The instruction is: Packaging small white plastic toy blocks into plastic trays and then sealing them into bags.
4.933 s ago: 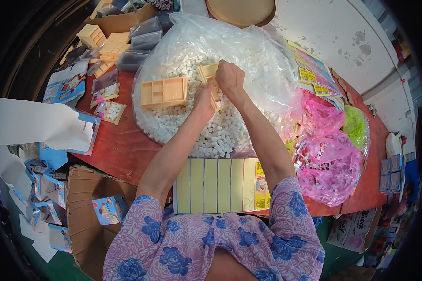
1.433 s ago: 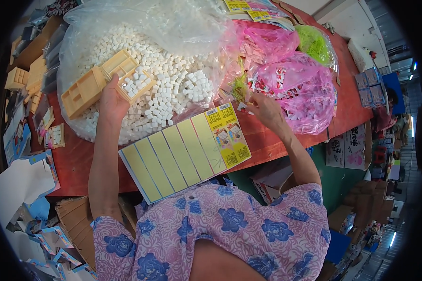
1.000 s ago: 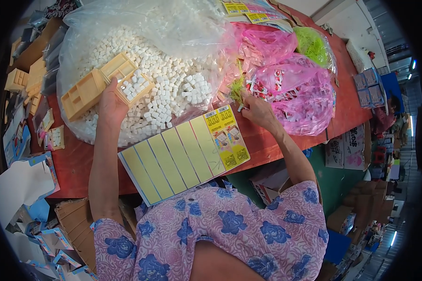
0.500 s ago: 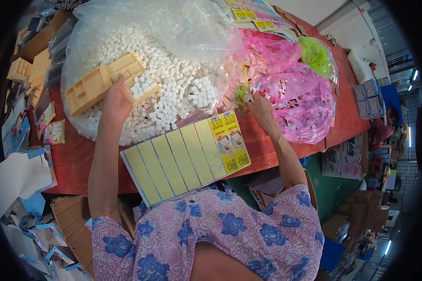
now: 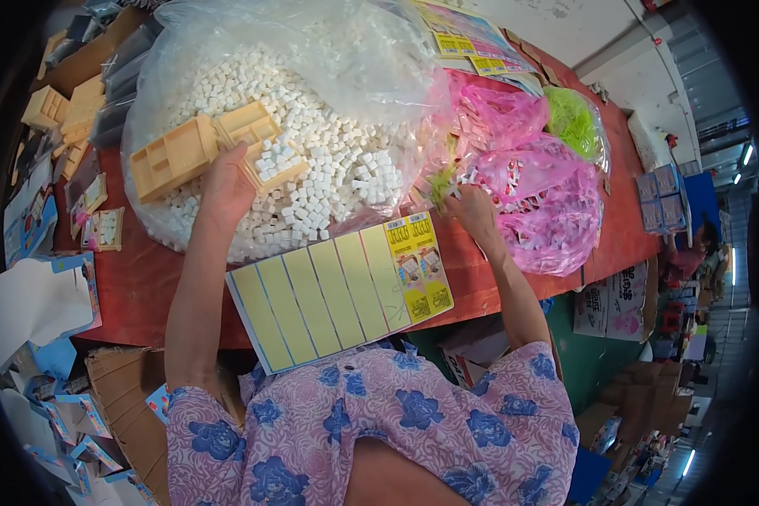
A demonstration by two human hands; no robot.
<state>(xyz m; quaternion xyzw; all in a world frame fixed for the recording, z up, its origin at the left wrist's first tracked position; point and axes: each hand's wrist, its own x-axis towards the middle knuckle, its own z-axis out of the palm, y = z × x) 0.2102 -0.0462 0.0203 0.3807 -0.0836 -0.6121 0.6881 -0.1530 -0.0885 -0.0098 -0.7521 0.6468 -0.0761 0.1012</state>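
Observation:
My left hand [image 5: 226, 187] grips a tan compartment tray [image 5: 257, 143] that rests on a heap of small white cubes [image 5: 329, 160] inside a big clear plastic bag. A second tan tray [image 5: 173, 157] lies just left of it. My right hand [image 5: 472, 211] reaches to the edge of a pink plastic bag [image 5: 548, 202] and pinches a small green piece [image 5: 441, 180] there. A yellow printed card sheet [image 5: 337, 291] lies on the red table [image 5: 143, 287] between my arms.
A green bag [image 5: 572, 122] sits behind the pink one. Printed sheets [image 5: 472, 38] lie at the back. More tan trays [image 5: 63, 114] are stacked far left. Blue and white cartons [image 5: 34, 295] pile at the left edge, blue boxes [image 5: 662, 198] at the right.
My right hand went from the white cubes to the pink bag and now pinches a green piece. My left hand stays on the tan tray. The view shifted slightly.

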